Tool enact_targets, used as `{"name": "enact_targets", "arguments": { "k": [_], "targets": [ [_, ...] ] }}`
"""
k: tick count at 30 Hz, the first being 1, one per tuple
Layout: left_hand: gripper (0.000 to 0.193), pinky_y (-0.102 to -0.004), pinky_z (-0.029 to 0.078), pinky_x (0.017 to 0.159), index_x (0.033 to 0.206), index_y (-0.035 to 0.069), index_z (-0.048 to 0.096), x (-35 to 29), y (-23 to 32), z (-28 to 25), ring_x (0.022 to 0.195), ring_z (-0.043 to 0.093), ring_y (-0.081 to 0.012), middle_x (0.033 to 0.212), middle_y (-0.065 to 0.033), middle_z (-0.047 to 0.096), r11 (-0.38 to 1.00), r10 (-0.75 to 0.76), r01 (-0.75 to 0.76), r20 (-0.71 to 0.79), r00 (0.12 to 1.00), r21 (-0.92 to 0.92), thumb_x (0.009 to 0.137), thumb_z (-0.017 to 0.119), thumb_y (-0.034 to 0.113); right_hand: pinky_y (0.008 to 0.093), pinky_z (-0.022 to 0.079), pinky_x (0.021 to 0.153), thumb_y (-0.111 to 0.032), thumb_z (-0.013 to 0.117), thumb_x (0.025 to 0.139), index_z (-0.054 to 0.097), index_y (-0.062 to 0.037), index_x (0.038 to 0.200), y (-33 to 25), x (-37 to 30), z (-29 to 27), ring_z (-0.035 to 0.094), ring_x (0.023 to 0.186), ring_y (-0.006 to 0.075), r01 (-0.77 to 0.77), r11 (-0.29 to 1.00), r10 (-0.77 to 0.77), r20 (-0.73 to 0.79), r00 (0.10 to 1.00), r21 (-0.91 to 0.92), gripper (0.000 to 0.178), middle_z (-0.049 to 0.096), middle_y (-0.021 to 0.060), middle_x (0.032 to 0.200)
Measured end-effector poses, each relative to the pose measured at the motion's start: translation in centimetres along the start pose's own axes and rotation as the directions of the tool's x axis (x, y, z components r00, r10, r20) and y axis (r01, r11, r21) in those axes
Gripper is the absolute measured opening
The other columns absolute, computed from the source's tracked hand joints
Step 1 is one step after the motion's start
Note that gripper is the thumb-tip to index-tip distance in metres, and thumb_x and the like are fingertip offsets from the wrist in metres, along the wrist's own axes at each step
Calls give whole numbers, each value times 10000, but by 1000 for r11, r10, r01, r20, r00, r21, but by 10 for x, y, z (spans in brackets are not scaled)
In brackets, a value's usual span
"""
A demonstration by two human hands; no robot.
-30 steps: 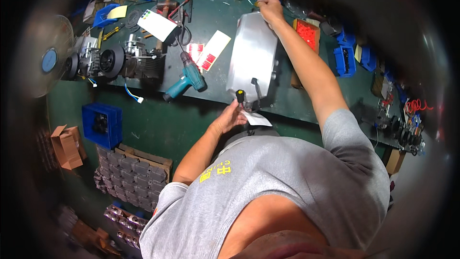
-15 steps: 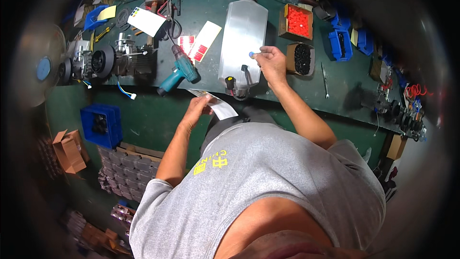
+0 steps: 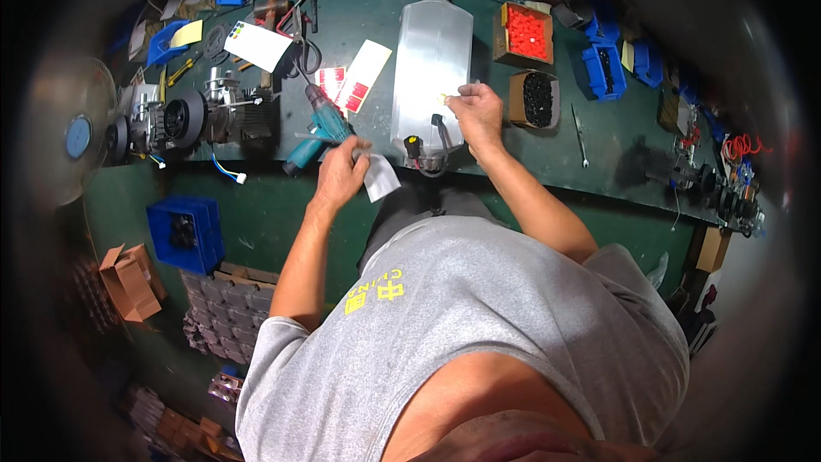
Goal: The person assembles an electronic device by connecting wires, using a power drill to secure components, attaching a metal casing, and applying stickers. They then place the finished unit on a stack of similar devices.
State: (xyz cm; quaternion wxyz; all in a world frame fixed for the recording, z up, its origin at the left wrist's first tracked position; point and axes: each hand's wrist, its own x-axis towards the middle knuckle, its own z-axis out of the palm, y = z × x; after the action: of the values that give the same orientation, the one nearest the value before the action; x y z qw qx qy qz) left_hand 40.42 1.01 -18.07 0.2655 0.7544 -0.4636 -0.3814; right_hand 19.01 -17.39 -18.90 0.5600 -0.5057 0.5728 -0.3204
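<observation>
A silver metal tank (image 3: 428,47) with a black cap at its far end lies on the green workbench. My right hand (image 3: 479,120) is at its right side, thumb and forefinger pinched on a small sticker (image 3: 444,98) that looks yellowish against the glare. Near the bench's front edge, my left hand (image 3: 344,169) is closed on a white sticker sheet (image 3: 382,178), which hangs curled beside the tank's near end. A teal power drill (image 3: 328,124) lies just beyond the left hand, partly hidden by it.
Red-printed labels (image 3: 351,85) and a white sheet with coloured dots (image 3: 256,47) lie left of the tank. Motors (image 3: 231,107) stand farther left. To the right are boxes of red caps (image 3: 524,32) and black parts (image 3: 538,98), a wrench (image 3: 581,137) and blue bins (image 3: 604,73).
My left hand has moved forward with the sheet, up against the drill. The right hand has shifted slightly left; the bit at its fingertips showed blue before and looks yellowish now.
</observation>
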Motion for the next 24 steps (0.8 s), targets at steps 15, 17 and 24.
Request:
{"name": "enact_targets", "arguments": {
  "k": [15, 17, 24],
  "targets": [
    [832, -483, 491, 572, 1581, 290, 338, 79, 88, -30, 597, 642, -354, 648, -162, 629, 602, 386, -616, 491, 781, 508, 835, 617, 48, 289, 536, 664, -55, 809, 750, 641, 54, 961, 13, 3, 8, 683, 712, 149, 77, 996, -81, -105, 991, -41, 290, 733, 124, 801],
    [824, -475, 489, 556, 1578, 302, 347, 86, 89, -29, 588, 643, -351, 642, -159, 630, 572, 420, -654, 508, 752, 495, 844, 634, 63, 291, 536, 663, -58, 804, 749, 642, 56, 964, 14, 2, 9, 685, 708, 151, 87, 995, -92, -108, 990, -53, 293, 734, 125, 798],
    [778, -487, 473, 550, 1590, 308, 312, 101, 110, -26, 635, 673, -370, 688, -170, 666, 547, 300, -669, 628, 718, 504, 898, 622, 134, 324, 549, 649, -70, 803, 736, 660, 37, 958, 15, -1, 12, 691, 704, 180, 92, 995, -97, -157, 983, -42, 285, 723, 136, 785]
  ]
}}
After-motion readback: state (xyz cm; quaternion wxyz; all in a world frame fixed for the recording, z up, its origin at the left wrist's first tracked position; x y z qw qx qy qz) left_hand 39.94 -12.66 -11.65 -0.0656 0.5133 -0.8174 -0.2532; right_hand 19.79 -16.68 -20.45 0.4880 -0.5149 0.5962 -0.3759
